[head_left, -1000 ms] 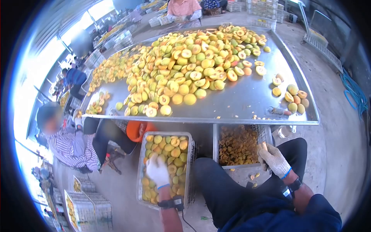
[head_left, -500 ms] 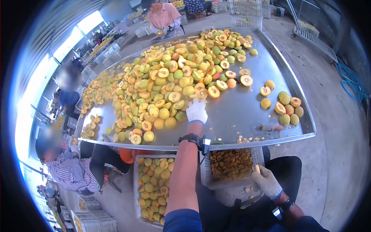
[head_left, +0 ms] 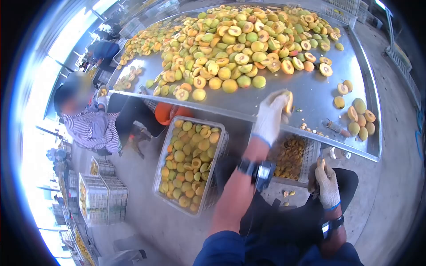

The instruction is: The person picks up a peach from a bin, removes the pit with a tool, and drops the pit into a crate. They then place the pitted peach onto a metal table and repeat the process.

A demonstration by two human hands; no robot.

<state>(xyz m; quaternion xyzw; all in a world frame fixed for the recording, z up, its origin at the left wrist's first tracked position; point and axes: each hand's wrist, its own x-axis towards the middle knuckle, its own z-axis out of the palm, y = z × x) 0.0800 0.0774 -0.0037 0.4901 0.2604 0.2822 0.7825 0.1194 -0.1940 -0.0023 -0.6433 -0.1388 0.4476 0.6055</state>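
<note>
My left hand (head_left: pixel 270 113), in a white glove, is closed on a halved fruit (head_left: pixel 289 102) above the front edge of the metal table (head_left: pixel 306 99). Behind it lies a large heap of yellow-green fruits (head_left: pixel 230 48), many cut in half. My right hand (head_left: pixel 327 184), also gloved, is low by my right knee. Its fingers are closed round a small, thin object whose kind I cannot make out. Between my hands and under the table edge stands a crate of brown fruit pieces (head_left: pixel 290 159).
A white crate full of fruits (head_left: pixel 188 164) stands on the floor, near an orange bucket (head_left: pixel 165 113). A person in a striped top (head_left: pixel 91 128) sits at the left. Stacked crates (head_left: pixel 100 199) stand below them. Several fruits (head_left: pixel 360 119) lie at the table's right corner.
My left hand has come back from the heap to the table's front edge and now holds a halved fruit. My right hand stays low near my knee. The view has shifted downward and left.
</note>
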